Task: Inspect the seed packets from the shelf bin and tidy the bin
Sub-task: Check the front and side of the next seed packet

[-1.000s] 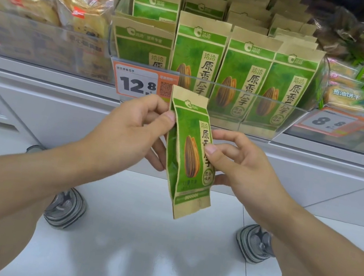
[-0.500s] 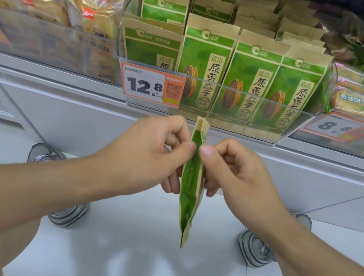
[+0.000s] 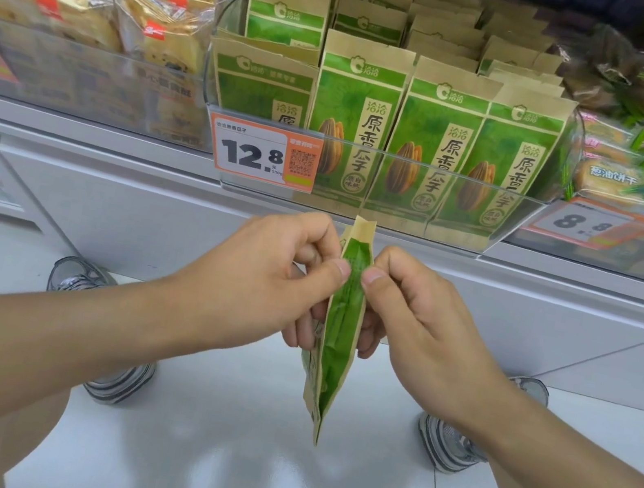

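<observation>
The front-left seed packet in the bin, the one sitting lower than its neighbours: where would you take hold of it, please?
Judging from its pose, pinch the front-left packet by its folded kraft top edge, coming from above. Its lower half sits behind the clear bin wall and price tag, and a taller packet crowds its right side.

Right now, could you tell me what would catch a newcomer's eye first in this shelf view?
Dead centre, both hands, the left hand and the right hand, pinch a green and kraft-paper seed packet, turned edge-on to the camera. Just above, a clear plastic shelf bin holds upright rows of matching packets, with an orange-framed 12.8 price tag on its front left.
</observation>
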Tool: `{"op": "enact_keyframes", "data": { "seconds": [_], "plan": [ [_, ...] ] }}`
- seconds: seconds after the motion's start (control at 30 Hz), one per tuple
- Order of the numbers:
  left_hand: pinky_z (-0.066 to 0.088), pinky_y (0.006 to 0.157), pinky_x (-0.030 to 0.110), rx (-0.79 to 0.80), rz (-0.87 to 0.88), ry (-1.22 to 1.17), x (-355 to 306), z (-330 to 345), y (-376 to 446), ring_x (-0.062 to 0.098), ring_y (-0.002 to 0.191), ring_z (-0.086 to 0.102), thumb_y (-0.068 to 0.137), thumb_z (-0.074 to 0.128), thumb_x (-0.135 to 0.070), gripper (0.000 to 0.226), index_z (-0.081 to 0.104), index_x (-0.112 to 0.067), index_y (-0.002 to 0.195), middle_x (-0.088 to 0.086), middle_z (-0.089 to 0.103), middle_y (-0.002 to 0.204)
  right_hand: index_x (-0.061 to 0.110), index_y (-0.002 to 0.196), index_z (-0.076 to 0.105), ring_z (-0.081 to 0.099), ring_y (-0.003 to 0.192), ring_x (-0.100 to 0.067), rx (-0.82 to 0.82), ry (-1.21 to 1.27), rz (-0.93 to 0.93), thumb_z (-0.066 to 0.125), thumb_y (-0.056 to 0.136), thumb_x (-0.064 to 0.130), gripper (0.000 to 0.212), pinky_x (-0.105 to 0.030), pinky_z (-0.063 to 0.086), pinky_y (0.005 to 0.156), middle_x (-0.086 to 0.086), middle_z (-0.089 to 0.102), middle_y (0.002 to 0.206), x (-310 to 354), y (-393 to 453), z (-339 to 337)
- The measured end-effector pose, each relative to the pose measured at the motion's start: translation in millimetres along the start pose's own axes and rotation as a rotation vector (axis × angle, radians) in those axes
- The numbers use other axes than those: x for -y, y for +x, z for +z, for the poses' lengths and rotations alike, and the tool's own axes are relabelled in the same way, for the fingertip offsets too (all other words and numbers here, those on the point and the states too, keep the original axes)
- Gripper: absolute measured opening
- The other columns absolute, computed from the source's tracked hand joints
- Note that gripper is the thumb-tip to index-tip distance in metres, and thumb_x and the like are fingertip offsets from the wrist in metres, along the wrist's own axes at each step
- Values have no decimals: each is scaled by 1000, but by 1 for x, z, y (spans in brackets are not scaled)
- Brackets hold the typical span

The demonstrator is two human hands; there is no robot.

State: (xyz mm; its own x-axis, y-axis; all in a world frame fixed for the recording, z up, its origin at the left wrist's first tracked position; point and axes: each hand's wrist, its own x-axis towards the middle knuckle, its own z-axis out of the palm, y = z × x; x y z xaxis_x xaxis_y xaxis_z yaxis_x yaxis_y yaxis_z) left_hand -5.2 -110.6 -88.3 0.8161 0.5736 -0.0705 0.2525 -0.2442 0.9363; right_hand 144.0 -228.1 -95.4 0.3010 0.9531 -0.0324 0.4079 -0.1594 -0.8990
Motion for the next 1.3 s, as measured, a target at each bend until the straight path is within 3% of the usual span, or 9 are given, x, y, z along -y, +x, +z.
{"op": "enact_keyframes", "data": {
  "seconds": [0.1,0.2,0.33,0.5,0.7,0.9,1.0,1.17,1.3],
  "plan": [
    [59,51,42,100,-49,89,-2,-3,-2,28,53,71,97,62,-27,19,53,-12,88,5,68,73,6,80,50,64,57,-22,-39,-43,0,46,106,21,30,-21,49,54,-9,66,67,1,1,-1],
    [60,57,42,342,-153,364,-3,-5,-9,22,51,70,96,62,-39,22,55,-20,86,-1,69,76,5,82,51,64,56,-19,-80,-77,20,45,106,23,31,-21,50,54,-10,67,65,-2,4,-2],
    [59,63,35,529,-193,544,-1,-1,-19,17,54,71,99,55,-39,18,57,-24,89,-6,70,79,2,85,49,65,56,-21,-120,-96,25,44,107,22,31,-18,48,54,-11,67,64,-3,7,-4],
    [56,56,25,472,-196,474,1,0,-21,16,53,71,97,57,-48,24,61,-26,87,-10,71,80,5,83,48,65,55,-21,-148,-40,34,44,107,22,30,-24,51,54,-6,65,61,-6,10,-6],
    [61,63,46,440,-181,428,9,-1,-16,19,55,71,100,51,-27,21,59,-21,82,-9,73,76,10,80,47,67,56,-23,-127,76,67,44,108,20,30,-38,57,59,2,63,62,-8,12,-7],
    [60,64,44,492,-78,400,11,-6,-13,19,57,70,105,47,-21,19,55,-14,89,-7,72,78,11,83,46,65,57,-24,-113,103,56,41,109,22,29,-56,59,67,0,61,63,-11,16,-10],
    [60,64,43,481,-64,354,12,-9,-12,21,58,70,105,47,-20,20,54,-15,87,-6,71,78,10,84,45,63,58,-23,-91,109,29,40,110,20,28,-53,58,68,-6,60,68,-13,18,-14],
    [59,62,36,482,-23,356,10,-10,-13,20,59,70,105,48,-20,21,54,-13,86,-4,71,78,6,89,45,61,62,-19,-49,107,-4,37,110,19,26,-36,57,64,-20,62,76,-14,18,-18],
    [59,64,37,491,-21,373,9,-9,-14,20,60,70,104,49,-24,20,54,-16,86,-5,71,79,2,92,45,63,64,-20,-25,114,3,37,110,19,26,-34,57,64,-30,64,84,-15,18,-19]
  ]
}}
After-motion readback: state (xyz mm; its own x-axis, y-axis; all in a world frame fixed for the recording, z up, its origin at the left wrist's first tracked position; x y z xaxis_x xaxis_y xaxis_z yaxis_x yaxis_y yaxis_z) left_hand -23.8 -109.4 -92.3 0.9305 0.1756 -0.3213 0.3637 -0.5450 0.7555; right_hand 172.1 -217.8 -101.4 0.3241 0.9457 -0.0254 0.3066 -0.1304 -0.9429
